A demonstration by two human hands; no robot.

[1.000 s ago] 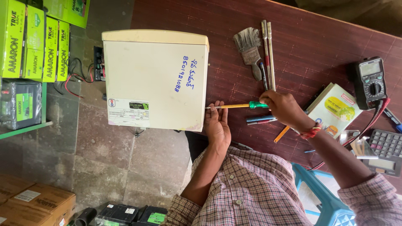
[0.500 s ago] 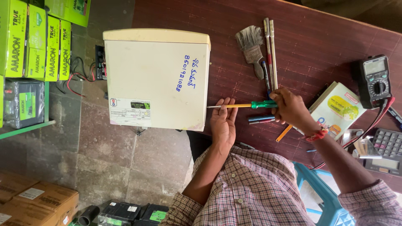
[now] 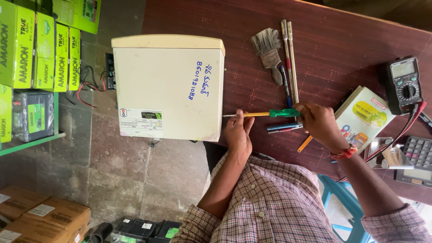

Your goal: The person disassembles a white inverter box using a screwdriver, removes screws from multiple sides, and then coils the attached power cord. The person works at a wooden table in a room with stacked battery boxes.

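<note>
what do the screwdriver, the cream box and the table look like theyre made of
Screwdriver: bare metal tip, shaft sleeved in yellow, and a translucent green handle, likely plastic. Left hand steadies the shaft, right hand grips the handle. Cream box: smooth, matte painted casing with crisp folded edges, probably sheet metal, possibly plastic. Table: dark reddish-brown with a fine grain, wood or wood-look laminate.

Green-and-yellow cartons (image 3: 42, 45) stacked at left. White rectangular label (image 3: 140, 121) on cream box's (image 3: 168, 87) near corner. Brown cardboard cartons (image 3: 42, 218) bottom left. Multimeter's grey screen (image 3: 402, 69) at right. White-yellow packet (image 3: 363, 118) beside it.
</note>
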